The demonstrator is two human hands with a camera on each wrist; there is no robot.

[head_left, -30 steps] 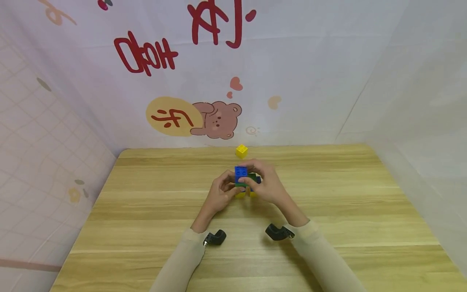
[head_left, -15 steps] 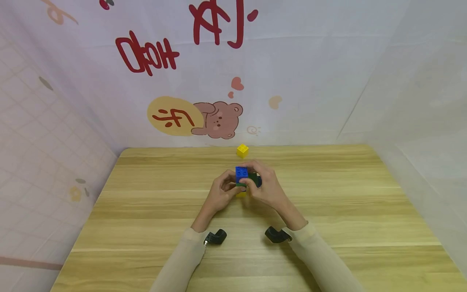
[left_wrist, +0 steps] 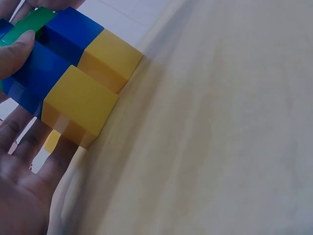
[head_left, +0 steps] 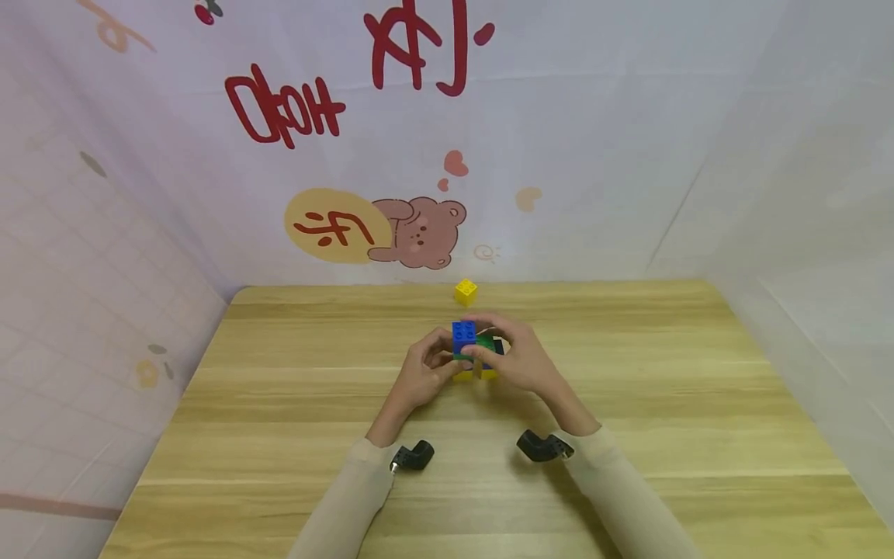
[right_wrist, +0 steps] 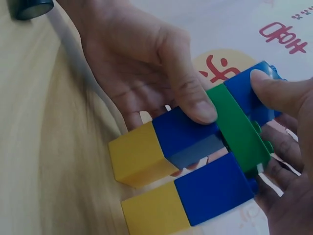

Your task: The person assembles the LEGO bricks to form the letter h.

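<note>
A toy-brick build stands on the table between both hands. Two yellow bricks (right_wrist: 139,154) form its feet, each carrying a blue brick (right_wrist: 212,188). Across these lies a longer green brick (right_wrist: 237,127), with a small blue brick (right_wrist: 247,93) on its left end. My left hand (head_left: 421,375) grips the left leg, its thumb against the lower blue brick (left_wrist: 41,71) just under the green one. From the other side, my right hand (head_left: 522,361) pinches the top blue brick between thumb and fingers. Its fingertips behind that brick are hidden in the head view.
A loose yellow brick (head_left: 466,293) stands near the back edge of the wooden table (head_left: 335,334), beyond the build. A printed cloth (head_left: 594,155) rises behind. Black curved pieces (head_left: 545,446) stick out at both sleeve cuffs.
Over the last half second my right hand shifts slightly right, and more of the green brick and right yellow foot shows. The left hand stays nearly still around the build.
</note>
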